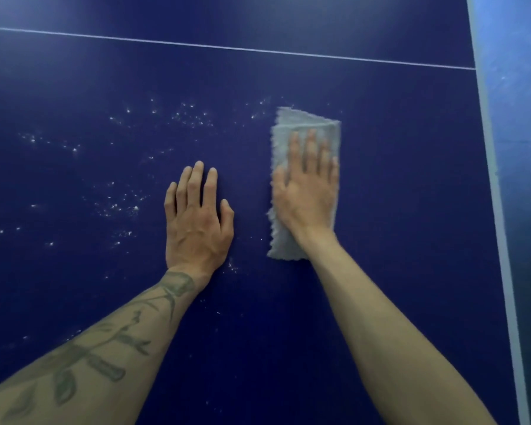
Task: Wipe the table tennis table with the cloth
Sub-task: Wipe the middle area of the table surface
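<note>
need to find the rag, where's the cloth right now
In the head view the grey cloth lies flat on the blue table, right of centre, under the right hand pressing it, beside the left hand.

No text, label, brand or number can be read anywhere in the view. The dark blue table tennis table top [380, 302] bears only a thin white line [227, 47] running across it and a pale border stripe [493, 179] along its right edge, both without lettering. The folded grey cloth [307, 124] shows no tag or print. The dark tattoo [105, 348] on the left forearm is a leafy stem drawing, not writing.
</note>
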`<move>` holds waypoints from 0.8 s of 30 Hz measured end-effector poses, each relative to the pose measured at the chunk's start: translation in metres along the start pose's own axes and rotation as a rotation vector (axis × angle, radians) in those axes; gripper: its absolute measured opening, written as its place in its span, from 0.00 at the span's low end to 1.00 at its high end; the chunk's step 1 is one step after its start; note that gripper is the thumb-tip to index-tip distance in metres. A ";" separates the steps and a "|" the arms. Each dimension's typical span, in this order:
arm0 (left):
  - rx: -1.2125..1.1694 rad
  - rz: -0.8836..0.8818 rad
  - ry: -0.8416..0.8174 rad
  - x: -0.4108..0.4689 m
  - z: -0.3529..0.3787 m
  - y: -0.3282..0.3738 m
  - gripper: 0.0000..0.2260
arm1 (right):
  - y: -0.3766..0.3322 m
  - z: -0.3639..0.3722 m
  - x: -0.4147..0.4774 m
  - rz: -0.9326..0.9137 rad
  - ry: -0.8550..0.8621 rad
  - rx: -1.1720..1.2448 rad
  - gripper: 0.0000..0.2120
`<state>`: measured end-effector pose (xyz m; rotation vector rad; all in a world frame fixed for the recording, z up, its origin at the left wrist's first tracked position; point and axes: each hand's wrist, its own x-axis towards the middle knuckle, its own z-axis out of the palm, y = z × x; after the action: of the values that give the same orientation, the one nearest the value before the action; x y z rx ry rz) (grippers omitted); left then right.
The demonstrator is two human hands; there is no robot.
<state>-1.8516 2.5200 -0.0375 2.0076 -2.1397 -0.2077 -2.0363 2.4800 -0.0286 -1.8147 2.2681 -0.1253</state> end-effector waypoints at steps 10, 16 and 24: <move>-0.023 -0.023 -0.029 0.003 -0.005 0.003 0.25 | 0.061 -0.020 0.015 0.035 -0.021 -0.036 0.32; -0.007 -0.018 -0.015 0.002 -0.005 0.004 0.25 | -0.024 -0.003 0.045 -0.109 -0.025 -0.021 0.32; -0.029 -0.028 -0.019 0.003 -0.004 0.002 0.26 | 0.044 -0.018 0.034 -0.073 -0.050 -0.043 0.31</move>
<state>-1.8527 2.5177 -0.0331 2.0283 -2.1080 -0.2616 -2.0894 2.4551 -0.0247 -1.9008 2.1885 -0.0429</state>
